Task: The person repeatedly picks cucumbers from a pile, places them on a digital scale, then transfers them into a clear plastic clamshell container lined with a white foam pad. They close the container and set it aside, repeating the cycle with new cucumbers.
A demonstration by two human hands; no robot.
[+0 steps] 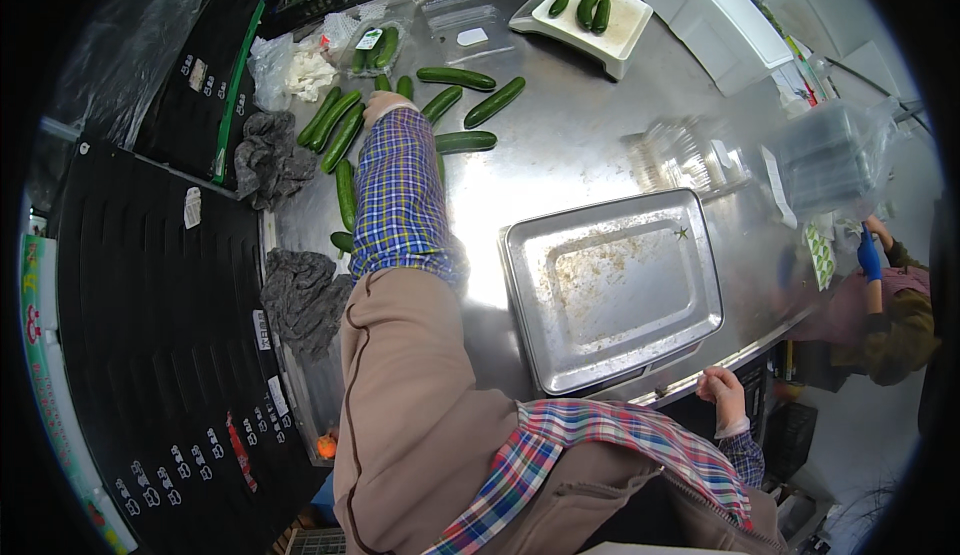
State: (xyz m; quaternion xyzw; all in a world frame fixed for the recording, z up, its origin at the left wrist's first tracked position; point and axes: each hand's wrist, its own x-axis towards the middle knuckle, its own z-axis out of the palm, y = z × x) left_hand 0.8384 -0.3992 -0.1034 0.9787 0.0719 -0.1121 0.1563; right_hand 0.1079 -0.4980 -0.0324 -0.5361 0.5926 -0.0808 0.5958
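Note:
My left hand (383,107) reaches across the steel table (560,145) into a spread of cucumbers. Its fingers are mostly hidden by the hand and the checked sleeve, and the ends of two cucumbers (404,87) show just beyond it. More cucumbers (337,120) lie left of the hand, and others (495,102) to its right. One cucumber (346,195) lies beside the sleeve. My right hand (722,395) is off the near table edge, its fingers curled in with nothing visible in them. Behind the left hand sits a clear tray of cucumbers (375,47).
A white scale (600,30) holds three cucumbers. A metal tray (615,290) lies near me. Clear plastic containers (680,155) stand right of it. Grey cloths (305,300) lie along the left edge, beside black crates (165,335). Another person's blue-gloved hand (869,253) is at far right.

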